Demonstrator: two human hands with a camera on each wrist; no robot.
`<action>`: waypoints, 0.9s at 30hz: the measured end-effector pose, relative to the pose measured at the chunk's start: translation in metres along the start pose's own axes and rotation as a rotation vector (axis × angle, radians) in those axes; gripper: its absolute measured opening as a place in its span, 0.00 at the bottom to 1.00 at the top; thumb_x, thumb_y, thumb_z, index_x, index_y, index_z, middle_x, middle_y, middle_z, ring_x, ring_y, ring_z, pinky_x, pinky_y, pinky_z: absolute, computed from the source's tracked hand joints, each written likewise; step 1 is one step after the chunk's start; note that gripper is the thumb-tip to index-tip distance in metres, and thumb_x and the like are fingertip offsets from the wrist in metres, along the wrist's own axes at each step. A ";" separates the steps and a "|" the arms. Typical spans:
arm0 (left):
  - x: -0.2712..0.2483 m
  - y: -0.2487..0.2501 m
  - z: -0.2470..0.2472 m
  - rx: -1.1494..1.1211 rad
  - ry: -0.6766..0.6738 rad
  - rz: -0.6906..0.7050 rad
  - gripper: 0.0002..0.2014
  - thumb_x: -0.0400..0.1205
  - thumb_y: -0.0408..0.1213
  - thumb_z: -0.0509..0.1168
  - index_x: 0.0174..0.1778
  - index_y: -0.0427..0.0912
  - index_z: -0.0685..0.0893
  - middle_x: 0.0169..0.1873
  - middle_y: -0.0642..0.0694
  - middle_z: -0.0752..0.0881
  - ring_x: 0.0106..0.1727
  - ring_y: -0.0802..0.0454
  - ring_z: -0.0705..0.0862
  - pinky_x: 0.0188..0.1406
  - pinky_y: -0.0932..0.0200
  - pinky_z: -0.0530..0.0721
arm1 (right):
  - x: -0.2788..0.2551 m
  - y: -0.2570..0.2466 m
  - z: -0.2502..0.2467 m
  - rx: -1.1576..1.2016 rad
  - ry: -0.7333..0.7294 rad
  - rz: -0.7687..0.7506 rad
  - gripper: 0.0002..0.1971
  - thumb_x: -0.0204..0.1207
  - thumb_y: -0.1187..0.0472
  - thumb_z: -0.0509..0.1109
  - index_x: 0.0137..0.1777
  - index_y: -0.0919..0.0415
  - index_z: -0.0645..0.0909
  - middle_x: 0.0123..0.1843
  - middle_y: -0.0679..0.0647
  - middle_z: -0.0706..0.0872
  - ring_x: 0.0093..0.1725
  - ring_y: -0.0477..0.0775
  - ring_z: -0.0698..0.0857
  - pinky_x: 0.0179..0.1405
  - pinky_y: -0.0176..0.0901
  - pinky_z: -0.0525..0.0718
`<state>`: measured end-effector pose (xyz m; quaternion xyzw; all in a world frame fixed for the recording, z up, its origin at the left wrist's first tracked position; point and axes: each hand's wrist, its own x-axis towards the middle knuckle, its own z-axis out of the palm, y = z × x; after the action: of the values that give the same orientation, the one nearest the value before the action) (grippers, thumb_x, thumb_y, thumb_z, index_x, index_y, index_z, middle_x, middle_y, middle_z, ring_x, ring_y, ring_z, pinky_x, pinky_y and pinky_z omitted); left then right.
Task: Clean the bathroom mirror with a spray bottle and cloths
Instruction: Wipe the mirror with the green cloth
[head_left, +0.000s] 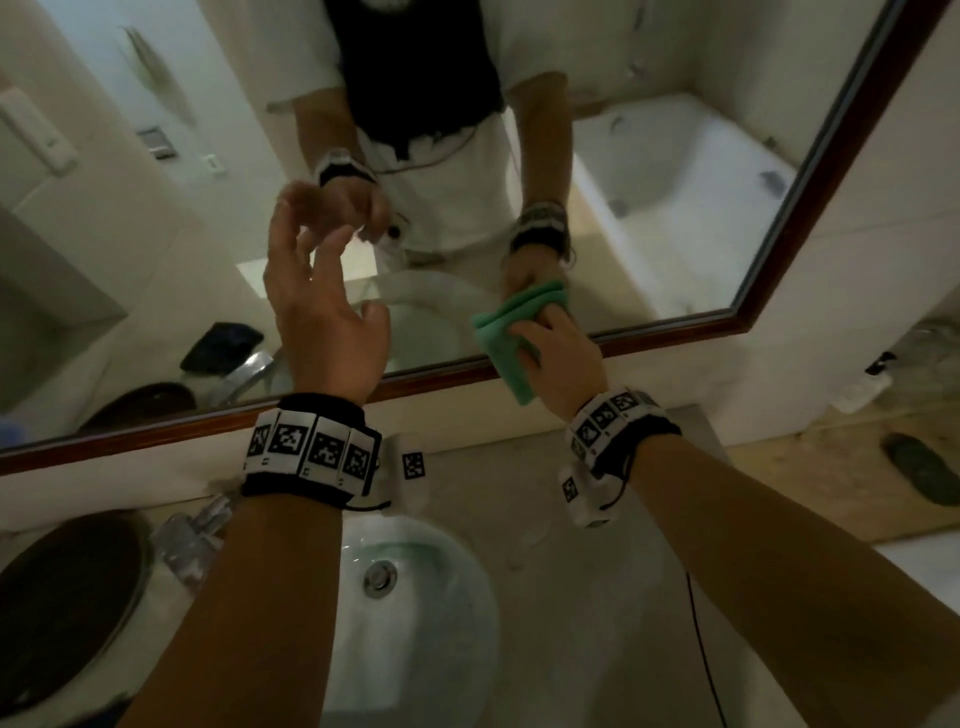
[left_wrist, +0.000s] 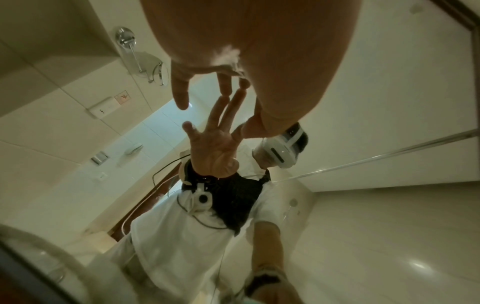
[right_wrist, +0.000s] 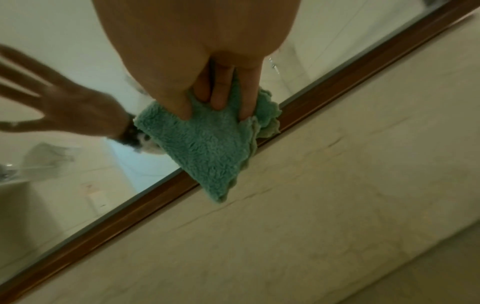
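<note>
Your right hand grips a folded green cloth, fingers curled into its pile and the thumb pressed against the near side. The cloth sits at the bottom edge of the mirror, lying across the brown wooden frame, with one corner hanging down over the pale wall below the frame. From the right wrist view the cloth covers both glass and frame, its upper folds bunched against the mirror.

Your left hand is raised in front of the glass with nothing in it, fingers spread and loosely bent, thumb out to the side. In the left wrist view the fingertips are close to the glass; whether they touch it is not clear. The two hands are well apart, the left one higher and over toward the middle of the mirror.

Both wrists wear black bands with white tags printed in black squares.

Below your arms is a white basin with a metal drain, set in a pale counter. A clear tap stands just left of the basin, and a dark round object lies further left. A thin black cable runs across the counter on the right. A spray bottle stands on the counter beyond the mirror's right corner.
</note>
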<state>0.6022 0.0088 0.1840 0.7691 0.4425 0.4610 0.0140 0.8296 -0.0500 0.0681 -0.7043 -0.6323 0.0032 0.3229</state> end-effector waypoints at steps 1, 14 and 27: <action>0.000 0.001 0.002 0.024 0.013 -0.034 0.29 0.72 0.26 0.70 0.72 0.41 0.79 0.85 0.38 0.57 0.80 0.49 0.62 0.72 0.78 0.57 | 0.000 0.011 -0.006 0.001 0.000 0.019 0.14 0.80 0.56 0.68 0.64 0.54 0.83 0.64 0.58 0.78 0.62 0.63 0.80 0.47 0.54 0.87; 0.013 0.019 0.043 0.046 0.014 -0.273 0.34 0.70 0.42 0.68 0.73 0.51 0.66 0.87 0.44 0.41 0.81 0.38 0.68 0.71 0.39 0.79 | -0.013 0.152 -0.104 0.012 0.137 0.376 0.14 0.79 0.66 0.64 0.64 0.62 0.81 0.65 0.66 0.76 0.63 0.68 0.75 0.61 0.56 0.75; 0.017 0.045 0.006 0.199 -0.056 -0.336 0.34 0.75 0.33 0.70 0.79 0.43 0.69 0.84 0.39 0.54 0.80 0.34 0.61 0.74 0.37 0.69 | 0.027 0.062 -0.103 0.096 0.277 0.151 0.15 0.77 0.59 0.69 0.64 0.55 0.78 0.66 0.63 0.75 0.64 0.68 0.77 0.57 0.56 0.84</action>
<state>0.6399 -0.0046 0.2120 0.6945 0.6074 0.3847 0.0268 0.9324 -0.0716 0.1322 -0.7274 -0.5258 -0.0395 0.4392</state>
